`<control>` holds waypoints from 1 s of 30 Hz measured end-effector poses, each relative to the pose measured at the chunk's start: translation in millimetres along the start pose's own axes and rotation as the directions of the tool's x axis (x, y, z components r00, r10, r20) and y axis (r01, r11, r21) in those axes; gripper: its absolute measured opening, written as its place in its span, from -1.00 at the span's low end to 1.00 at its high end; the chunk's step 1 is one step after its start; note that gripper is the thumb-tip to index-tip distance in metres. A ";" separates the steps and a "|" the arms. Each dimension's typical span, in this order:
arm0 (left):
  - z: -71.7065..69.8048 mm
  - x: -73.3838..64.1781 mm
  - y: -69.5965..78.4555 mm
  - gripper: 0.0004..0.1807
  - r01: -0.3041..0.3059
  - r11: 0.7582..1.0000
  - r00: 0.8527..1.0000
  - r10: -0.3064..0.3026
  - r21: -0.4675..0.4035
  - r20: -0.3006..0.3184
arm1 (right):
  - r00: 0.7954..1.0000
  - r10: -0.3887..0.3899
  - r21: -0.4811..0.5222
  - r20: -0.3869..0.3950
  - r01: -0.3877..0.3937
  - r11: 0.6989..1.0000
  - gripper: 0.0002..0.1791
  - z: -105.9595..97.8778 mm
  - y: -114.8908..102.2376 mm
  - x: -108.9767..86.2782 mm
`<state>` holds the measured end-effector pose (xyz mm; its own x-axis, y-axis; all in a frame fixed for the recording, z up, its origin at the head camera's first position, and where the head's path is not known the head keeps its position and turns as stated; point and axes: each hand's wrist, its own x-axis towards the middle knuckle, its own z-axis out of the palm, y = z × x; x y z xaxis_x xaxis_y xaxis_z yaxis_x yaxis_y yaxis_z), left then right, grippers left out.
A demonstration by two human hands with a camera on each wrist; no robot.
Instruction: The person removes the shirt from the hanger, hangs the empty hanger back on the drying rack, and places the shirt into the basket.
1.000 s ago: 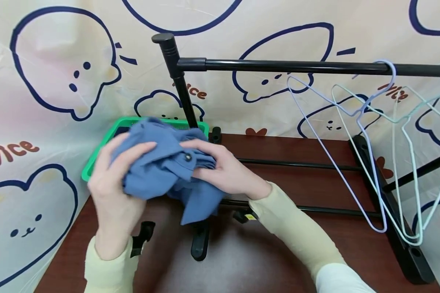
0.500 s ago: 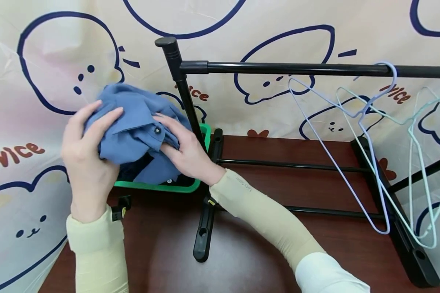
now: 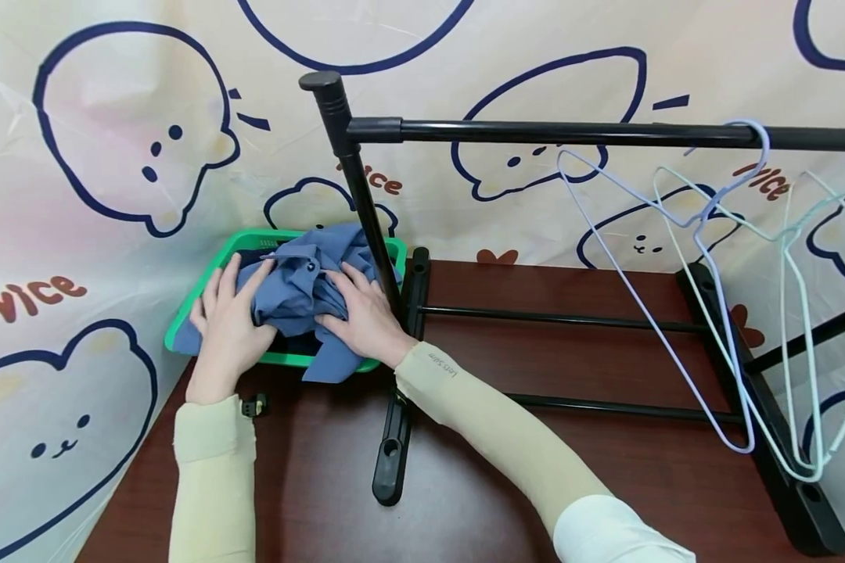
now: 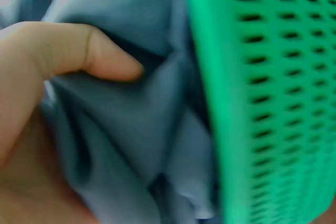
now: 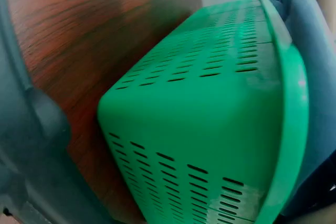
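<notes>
A crumpled blue button-up shirt (image 3: 303, 270) lies in the green basket (image 3: 214, 266), with one corner hanging over the front rim. My left hand (image 3: 228, 324) rests on the shirt's left side, fingers spread and fairly straight. In the left wrist view the thumb (image 4: 100, 51) lies across the blue folds beside the basket's perforated wall (image 4: 268, 77). On the shirt's right side, my right hand (image 3: 366, 309) touches the cloth with thumb and fingers apart. Dark cloth shows under the shirt. The right wrist view shows the basket's outside (image 5: 199, 108), not the right fingers.
A black garment rack stands over the brown table (image 3: 479, 477); its left post (image 3: 359, 188) rises right beside the basket. From its top bar (image 3: 570, 131) hang a lavender hanger (image 3: 728, 336) and mint-green hangers (image 3: 810, 375) at the right. A patterned sheet covers the back.
Both hands have carried the bundled shirt leftward from in front of the rack, then lowered it into the green basket. Their fingers now lie looser on the cloth.
</notes>
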<state>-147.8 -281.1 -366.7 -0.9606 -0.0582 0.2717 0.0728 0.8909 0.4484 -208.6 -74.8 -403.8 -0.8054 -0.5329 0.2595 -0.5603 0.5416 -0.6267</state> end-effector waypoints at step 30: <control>40.8 37.9 -41.4 -0.08 0.155 0.973 0.902 -0.209 0.168 0.378 | 0.991 0.135 -0.478 0.006 -0.116 0.871 -0.30 23.9 -2.5 9.7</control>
<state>-198.1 -301.8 -409.6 -0.9830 -0.0687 -0.1704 -0.1234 0.9340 0.3352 -210.5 -96.9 -417.3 -0.8728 -0.4583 0.1680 -0.4866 0.8442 -0.2250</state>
